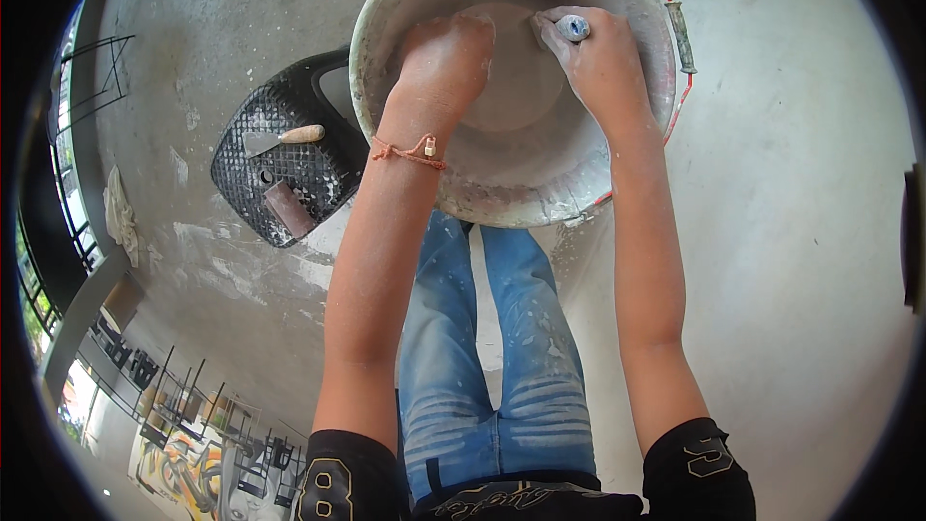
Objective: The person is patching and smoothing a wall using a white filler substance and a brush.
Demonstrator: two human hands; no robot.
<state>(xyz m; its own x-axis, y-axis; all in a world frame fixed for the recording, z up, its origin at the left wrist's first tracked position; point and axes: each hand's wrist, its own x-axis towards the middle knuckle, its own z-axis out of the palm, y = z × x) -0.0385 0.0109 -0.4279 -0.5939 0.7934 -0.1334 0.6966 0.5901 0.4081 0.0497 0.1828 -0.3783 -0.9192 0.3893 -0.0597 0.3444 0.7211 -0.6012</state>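
Observation:
Both of my hands reach into a large bucket (540, 203) whose inside is smeared with pale grey plaster. My left hand (449, 58), dusted white, is curled closed near the bucket's left inner wall; its fingertips are hidden, so what it may hold does not show. With my right hand (608, 53) I grip a tool by its round, whitish handle (573, 28), which has a blue spot at the end. The tool's working part is mostly hidden, so its kind is unclear. A pale round bottom (521, 77) shows between my hands.
Left of the bucket is a black plastic chair (241, 150) with a gridded surface. On it lie a small wooden-handled trowel (302, 134) and a brownish rectangular block (289, 209). The bucket's red wire handle has a grey grip (681, 37). A whitish cloth (121, 217) lies farther left.

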